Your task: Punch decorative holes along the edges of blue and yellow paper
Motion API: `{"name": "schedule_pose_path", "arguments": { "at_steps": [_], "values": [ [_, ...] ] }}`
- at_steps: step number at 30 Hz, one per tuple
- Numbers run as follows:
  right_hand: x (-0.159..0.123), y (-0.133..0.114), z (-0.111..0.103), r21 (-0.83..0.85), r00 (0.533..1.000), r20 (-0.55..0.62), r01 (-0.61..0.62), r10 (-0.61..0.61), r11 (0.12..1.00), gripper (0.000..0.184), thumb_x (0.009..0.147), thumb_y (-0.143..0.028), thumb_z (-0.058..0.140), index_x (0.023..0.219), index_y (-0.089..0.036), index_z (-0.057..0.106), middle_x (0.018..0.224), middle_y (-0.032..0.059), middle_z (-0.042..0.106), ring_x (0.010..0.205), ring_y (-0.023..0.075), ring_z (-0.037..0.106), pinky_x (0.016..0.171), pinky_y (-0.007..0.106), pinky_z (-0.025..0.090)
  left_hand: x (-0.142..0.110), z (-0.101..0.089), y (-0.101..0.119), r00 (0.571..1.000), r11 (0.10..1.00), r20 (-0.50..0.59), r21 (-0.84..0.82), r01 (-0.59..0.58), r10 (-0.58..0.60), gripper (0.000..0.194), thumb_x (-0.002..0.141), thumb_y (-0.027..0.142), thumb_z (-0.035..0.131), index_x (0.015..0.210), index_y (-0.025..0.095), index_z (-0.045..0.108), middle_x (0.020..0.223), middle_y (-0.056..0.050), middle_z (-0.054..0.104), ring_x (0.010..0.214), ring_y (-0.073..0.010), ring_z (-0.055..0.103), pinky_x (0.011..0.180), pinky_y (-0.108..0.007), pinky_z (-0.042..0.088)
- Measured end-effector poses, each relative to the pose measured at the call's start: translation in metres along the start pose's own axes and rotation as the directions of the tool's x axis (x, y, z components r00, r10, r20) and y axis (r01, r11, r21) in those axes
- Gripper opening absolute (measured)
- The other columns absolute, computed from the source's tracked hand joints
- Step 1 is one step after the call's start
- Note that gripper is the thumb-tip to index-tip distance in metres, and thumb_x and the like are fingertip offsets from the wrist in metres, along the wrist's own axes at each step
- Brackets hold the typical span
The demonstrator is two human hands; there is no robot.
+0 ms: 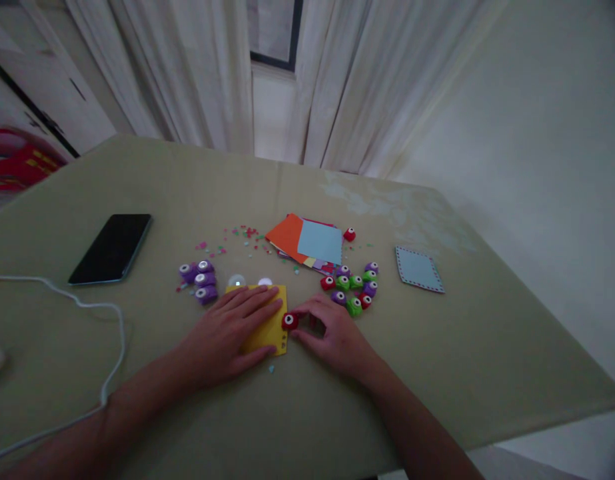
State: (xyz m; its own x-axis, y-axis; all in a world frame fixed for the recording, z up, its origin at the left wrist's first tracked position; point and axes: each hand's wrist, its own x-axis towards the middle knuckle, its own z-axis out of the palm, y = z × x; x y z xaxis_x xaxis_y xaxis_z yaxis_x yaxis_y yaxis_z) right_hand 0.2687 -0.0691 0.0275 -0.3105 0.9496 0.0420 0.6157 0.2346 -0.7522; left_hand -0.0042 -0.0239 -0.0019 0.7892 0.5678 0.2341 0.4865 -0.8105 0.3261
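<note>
My left hand lies flat with its fingers stretched out on a yellow sheet of paper, pressing it to the table. Between the thumb and fingers of my right hand is a small red craft paper punch, set at the sheet's right edge. Just below that punch, a few small punched holes run along the edge. Several green, purple and red punches, among them a green punch, stand beyond my right hand. To the left is a cluster of purple punches.
A stack of coloured paper lies farther back, with another red punch beside it. Tiny paper cutouts are scattered around. A light blue card with a punched border lies right; a black tablet and white cable lie left.
</note>
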Motion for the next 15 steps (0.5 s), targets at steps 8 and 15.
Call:
{"name": "schedule_pose_path", "arguments": {
  "at_steps": [8,15],
  "values": [
    [0.0015,-0.0004,0.0002,0.028,1.0,0.013,-0.021,0.02,0.999,0.022,0.095,-0.022,0.081,0.118,-0.022,0.08,0.106,0.0057,0.077,0.088,0.0199,0.067,0.081,0.032,0.052,0.0004,0.0008,0.0016,1.0,1.0,0.016,0.018,0.014,-0.014,0.074,0.107,0.059,0.058,0.172,0.03,0.037,0.173,-0.007,0.046,0.155,-0.0334,0.048,0.129,-0.051,0.035],
    [0.0012,-0.0004,-0.0008,0.025,0.999,0.03,0.015,-0.016,1.0,0.023,0.098,-0.023,0.079,0.121,-0.022,0.08,0.112,0.0068,0.078,0.097,0.0209,0.071,0.086,0.033,0.055,-0.0006,0.002,0.0007,1.0,1.0,0.006,0.003,0.013,-0.013,0.073,0.108,0.058,0.058,0.172,0.031,0.037,0.174,-0.006,0.045,0.156,-0.0329,0.047,0.131,-0.051,0.032]
  ]
}}
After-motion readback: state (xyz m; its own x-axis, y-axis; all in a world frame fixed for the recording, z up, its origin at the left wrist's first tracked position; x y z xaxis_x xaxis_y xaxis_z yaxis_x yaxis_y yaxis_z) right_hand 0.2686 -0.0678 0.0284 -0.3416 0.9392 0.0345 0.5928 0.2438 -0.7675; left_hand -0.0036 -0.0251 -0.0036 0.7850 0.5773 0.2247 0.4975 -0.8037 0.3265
